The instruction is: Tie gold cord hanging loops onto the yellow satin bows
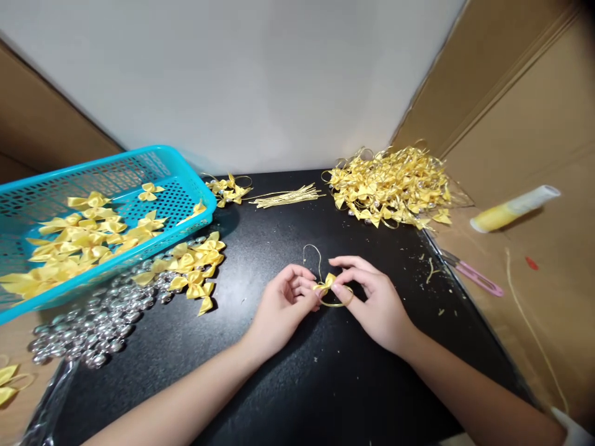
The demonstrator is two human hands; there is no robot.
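My left hand (282, 306) and my right hand (374, 303) meet over the black table (288, 384), both pinching one small yellow satin bow (326, 283). A thin gold cord (316, 257) runs through the bow, arching up behind it and looping below between my fingertips. The fingers of both hands are closed on the bow and cord.
A turquoise basket (190, 210) with yellow bows stands at the left, loose bows (195, 266) and silver beads (93, 328) beside it. A pile of finished bows (395, 186) lies at the back right, cut gold cords (288, 197) behind. Pink snips (474, 272) and a yellow tube (511, 209) lie right.
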